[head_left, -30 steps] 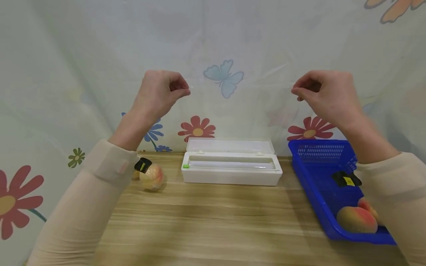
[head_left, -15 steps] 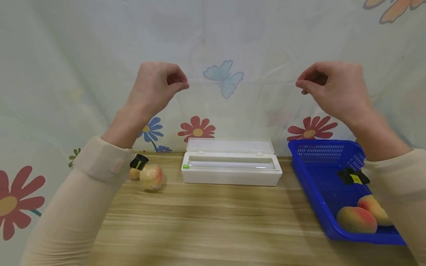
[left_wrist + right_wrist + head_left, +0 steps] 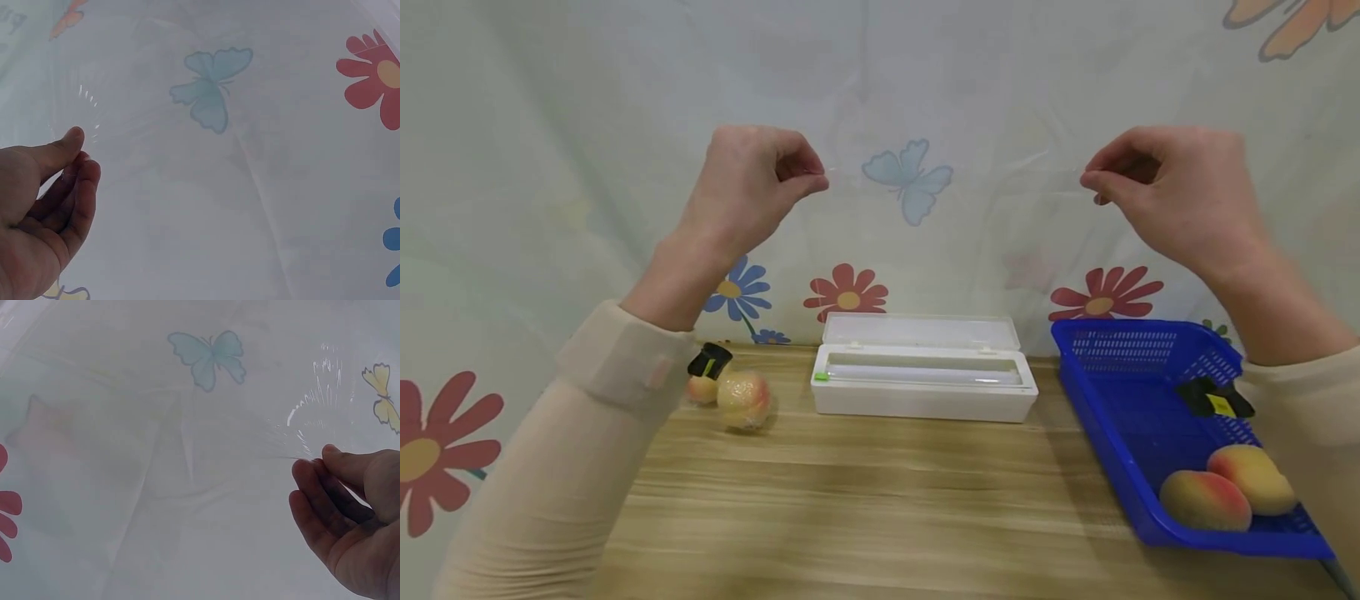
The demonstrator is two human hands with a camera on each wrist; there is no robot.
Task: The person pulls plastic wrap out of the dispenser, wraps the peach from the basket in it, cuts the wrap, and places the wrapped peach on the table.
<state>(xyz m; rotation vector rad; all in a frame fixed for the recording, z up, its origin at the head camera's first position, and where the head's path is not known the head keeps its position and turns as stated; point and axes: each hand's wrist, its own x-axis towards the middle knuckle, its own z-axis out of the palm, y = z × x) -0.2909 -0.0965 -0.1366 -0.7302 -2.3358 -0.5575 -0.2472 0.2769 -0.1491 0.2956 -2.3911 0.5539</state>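
A sheet of clear cling film [image 3: 325, 394] is stretched between both hands, high above the table; it shows mostly as glints and creases. My left hand [image 3: 756, 179] pinches one corner between thumb and fingertips. On the other side my right hand [image 3: 1183, 196] pinches the opposite corner, and fine creases fan out from its fingertips in the right wrist view. Below them stands a white cling film box [image 3: 925, 402], lid up at the back, with a roll [image 3: 925, 375] inside. A film-wrapped peach [image 3: 745, 400] sits left of the box.
Another peach [image 3: 702, 390] lies behind the left wrist's black strap. At the right, a blue plastic basket [image 3: 1112, 458] holds a green-red peach [image 3: 1204, 500] and a yellow-red peach [image 3: 1255, 477]. A flowered curtain [image 3: 955, 75] hangs behind the wooden table [image 3: 865, 508].
Both hands have risen and moved apart, the right one further to the right, with the film held between them. The box and the fruit have stayed in place.
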